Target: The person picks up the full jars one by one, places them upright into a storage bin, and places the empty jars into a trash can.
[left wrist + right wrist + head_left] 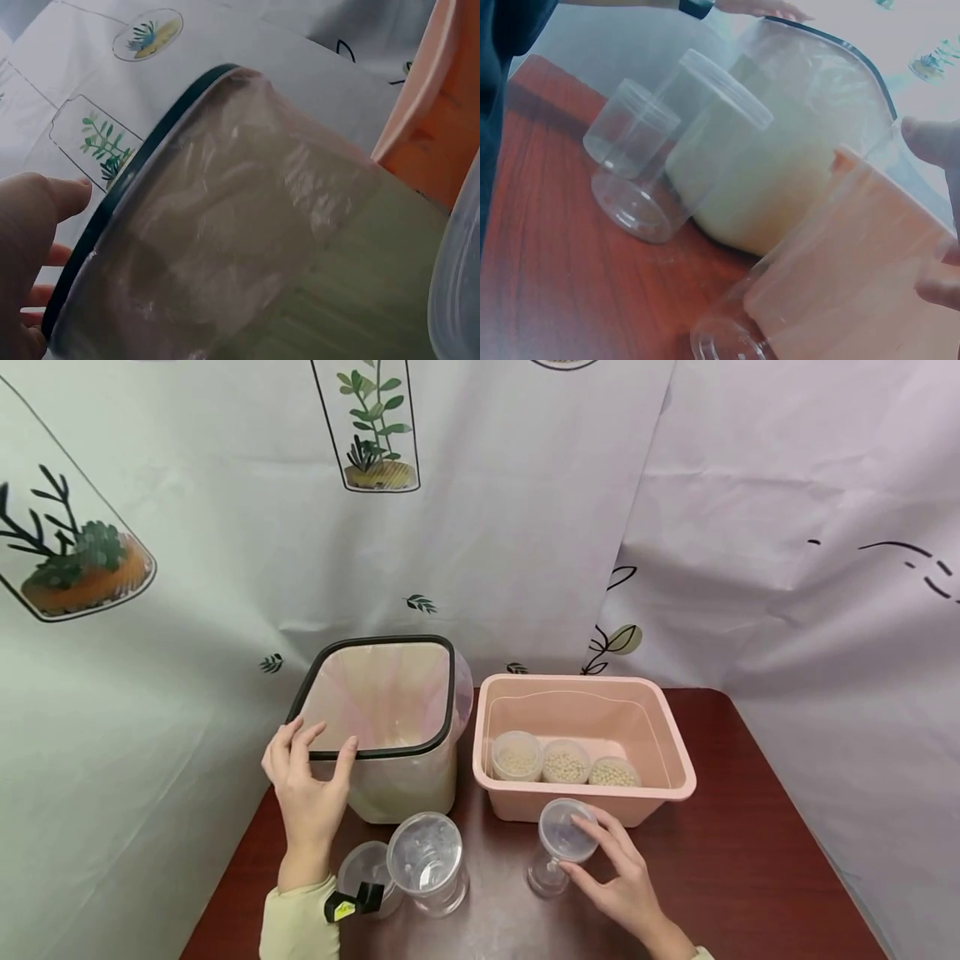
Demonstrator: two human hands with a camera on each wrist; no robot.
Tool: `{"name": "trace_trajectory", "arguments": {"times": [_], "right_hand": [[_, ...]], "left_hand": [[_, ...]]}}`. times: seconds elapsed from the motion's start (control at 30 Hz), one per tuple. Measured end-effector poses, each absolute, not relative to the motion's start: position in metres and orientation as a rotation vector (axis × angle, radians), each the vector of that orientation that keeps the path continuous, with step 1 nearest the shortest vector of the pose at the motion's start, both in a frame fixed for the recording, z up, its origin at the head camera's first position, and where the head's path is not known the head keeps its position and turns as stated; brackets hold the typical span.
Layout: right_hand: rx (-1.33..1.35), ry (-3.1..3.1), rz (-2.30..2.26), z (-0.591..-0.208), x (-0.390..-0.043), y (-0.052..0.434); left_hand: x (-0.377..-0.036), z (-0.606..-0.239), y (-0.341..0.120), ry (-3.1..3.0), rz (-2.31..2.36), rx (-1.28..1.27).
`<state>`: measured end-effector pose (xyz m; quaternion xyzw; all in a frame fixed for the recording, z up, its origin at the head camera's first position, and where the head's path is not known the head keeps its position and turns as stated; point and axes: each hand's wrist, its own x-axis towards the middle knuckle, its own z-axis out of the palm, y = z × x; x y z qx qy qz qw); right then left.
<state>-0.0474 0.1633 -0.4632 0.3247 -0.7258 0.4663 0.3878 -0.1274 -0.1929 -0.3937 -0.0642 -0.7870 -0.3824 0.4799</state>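
Hands work on either side of a pink tub on a dark red table. Left of the tub, the left hand rests on the near rim of a bin lined with a thin plastic bag, fingers loosely spread over the dark rim and gripping nothing firmly. In front of the tub, the right hand holds a clear jar by its upper end, fingers curled round it. The jar leans toward the tub's front wall, its foot on the table. Judged from here, it could slip or tip, since only its top is held (smooth plastic offers little purchase). Two more clear jars stand near the left wrist, which could knock them over. Three jars of pale beads sit inside the tub.
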Motion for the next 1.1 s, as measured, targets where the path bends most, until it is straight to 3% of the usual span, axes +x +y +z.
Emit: {"name": "trace_trajectory", "arguments": {"times": [0.6,1.1], "right_hand": [[0.885,-1.700,1.180,-0.410,-0.056,0.157],[1.012,-1.455,1.466,-0.376,-0.076,0.148]], "left_hand": [[-0.135,-0.410,-0.199,-1.796,-0.964,-0.145],[-0.138,-0.412,-0.199,-1.735,-0.974,-0.141]]}}
